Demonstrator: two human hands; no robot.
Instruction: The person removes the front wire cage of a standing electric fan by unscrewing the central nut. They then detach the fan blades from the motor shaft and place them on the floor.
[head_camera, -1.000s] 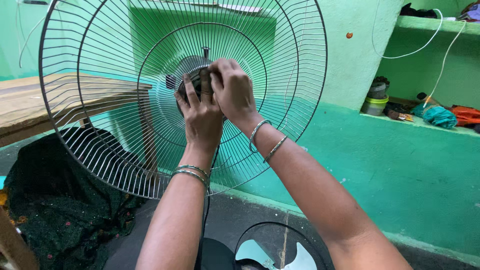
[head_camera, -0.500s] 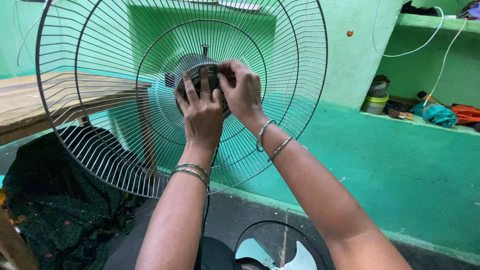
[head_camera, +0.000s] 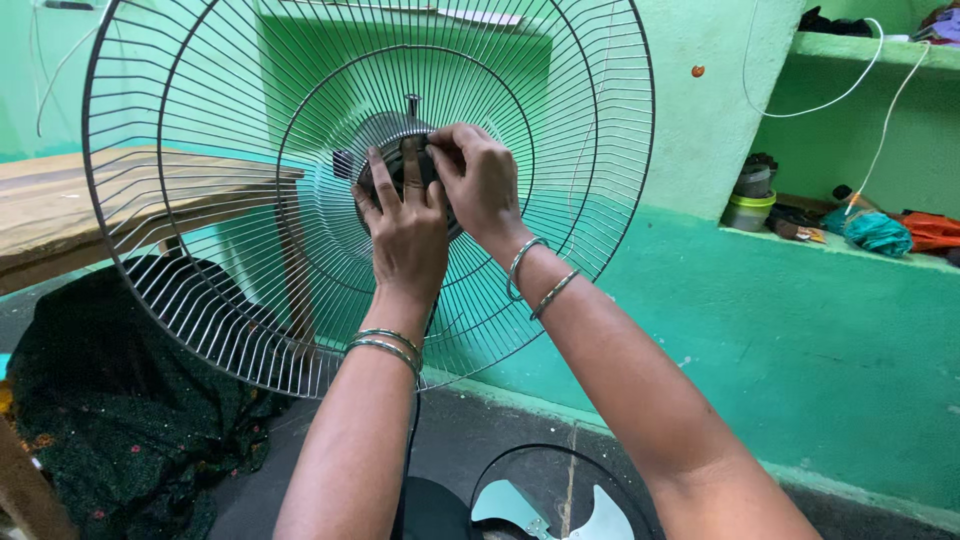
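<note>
A round wire fan guard (head_camera: 240, 250) stands upright in front of me, fixed around the fan's grey motor housing (head_camera: 385, 128). My left hand (head_camera: 405, 235) presses flat on the dark hub at the guard's centre, fingers spread upward. My right hand (head_camera: 480, 180) sits just to its right with fingers curled around a dark round part on the hub. What exactly the fingertips pinch is hidden. Both wrists carry metal bangles.
A pale blue fan blade (head_camera: 540, 505) lies on the dark floor below, inside another guard ring. A wooden table (head_camera: 60, 205) stands at the left over dark patterned cloth (head_camera: 110, 400). Green wall shelves (head_camera: 850, 245) at right hold containers, cloth and white wires.
My right hand has shifted slightly around the hub, its fingers turning on the dark centre part. The guard has wobbled a little. My left hand stays pressed on the hub.
</note>
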